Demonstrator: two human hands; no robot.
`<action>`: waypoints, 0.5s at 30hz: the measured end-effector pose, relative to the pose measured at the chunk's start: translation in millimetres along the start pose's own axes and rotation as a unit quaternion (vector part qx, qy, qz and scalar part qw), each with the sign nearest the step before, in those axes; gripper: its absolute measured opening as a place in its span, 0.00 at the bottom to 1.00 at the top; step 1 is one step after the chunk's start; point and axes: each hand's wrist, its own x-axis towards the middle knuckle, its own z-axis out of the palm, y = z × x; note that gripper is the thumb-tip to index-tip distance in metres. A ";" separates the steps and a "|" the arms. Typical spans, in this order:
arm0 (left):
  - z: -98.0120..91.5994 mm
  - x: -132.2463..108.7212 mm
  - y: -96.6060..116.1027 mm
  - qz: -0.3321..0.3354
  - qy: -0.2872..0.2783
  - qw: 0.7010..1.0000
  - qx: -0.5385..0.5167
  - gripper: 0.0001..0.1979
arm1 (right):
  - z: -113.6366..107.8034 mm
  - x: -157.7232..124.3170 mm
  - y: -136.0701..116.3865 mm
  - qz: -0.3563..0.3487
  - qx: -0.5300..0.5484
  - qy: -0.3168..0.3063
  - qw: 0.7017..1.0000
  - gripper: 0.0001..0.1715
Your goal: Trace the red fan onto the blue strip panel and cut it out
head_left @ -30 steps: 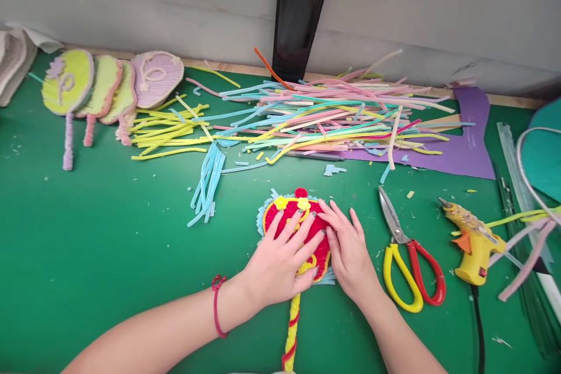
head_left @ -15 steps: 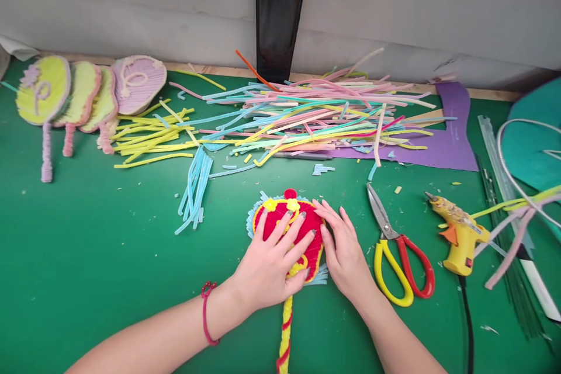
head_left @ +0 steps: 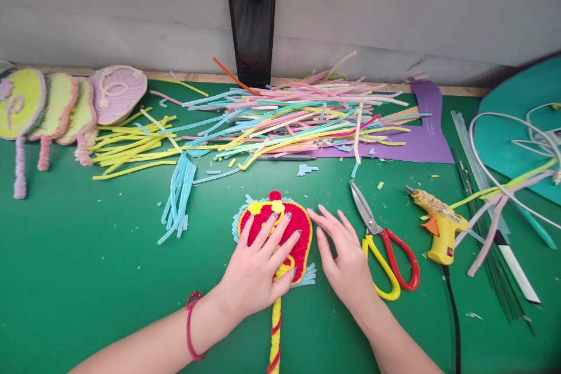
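A red pipe-cleaner fan (head_left: 301, 245) with yellow edging, yellow flowers and a red knob lies flat on the green table. Its twisted yellow-and-red handle (head_left: 276, 333) points toward me. Light blue pipe-cleaner pieces (head_left: 308, 274) poke out from under its left and lower right edges. My left hand (head_left: 258, 266) rests flat on the fan's face, fingers spread, hiding part of the pattern. Just off the right edge, my right hand (head_left: 344, 257) is held with fingers apart and nothing in them. Scissors (head_left: 381, 239) with one yellow and one red handle lie beside it.
A yellow glue gun (head_left: 442, 228) and its black cord lie at the right. Behind are a heap of pipe cleaners (head_left: 298, 123), purple sheet (head_left: 427, 146) and a phone (head_left: 252, 35) against the wall. Several finished fans (head_left: 117, 93) sit at the back left; blue strips (head_left: 179, 198) lie nearer.
My right hand has come away from the fan's right edge, its fingers lifting off. My left hand stays pressed on the fan. The whole view has shifted slightly.
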 end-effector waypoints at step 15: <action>-0.4 -0.4 0.4 0.003 -0.011 1.000 -0.010 0.25 | -8.5 -6.1 0.4 0.024 -0.009 -0.037 0.999 0.34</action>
